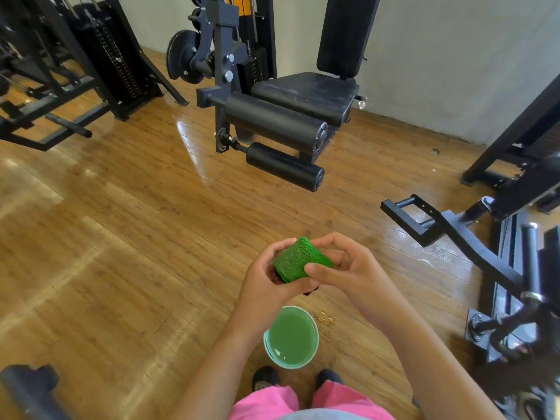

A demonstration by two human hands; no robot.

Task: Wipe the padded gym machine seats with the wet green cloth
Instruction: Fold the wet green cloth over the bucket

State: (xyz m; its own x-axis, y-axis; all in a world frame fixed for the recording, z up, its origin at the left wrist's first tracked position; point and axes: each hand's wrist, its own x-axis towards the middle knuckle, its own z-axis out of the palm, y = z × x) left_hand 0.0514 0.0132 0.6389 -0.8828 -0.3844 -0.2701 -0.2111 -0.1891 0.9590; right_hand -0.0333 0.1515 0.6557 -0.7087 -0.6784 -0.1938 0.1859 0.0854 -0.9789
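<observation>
The cloth (pixel 298 259) is pinched, folded, between both hands: left hand (pixel 266 275) curled beneath, right hand (pixel 345 265) thumb on top. The seat (pixel 306 93) lies well apart at 12 o'clock.

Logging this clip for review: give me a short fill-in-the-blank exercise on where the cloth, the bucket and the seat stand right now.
1. The green cloth is held by ____ hands, the left hand and the right hand.
2. The bucket by the person's feet holds ____ coloured liquid.
3. The bucket stands on the ____ floor.
4. The padded seat ahead is ____ in colour.

Missing words: both; green; wooden; black
</observation>
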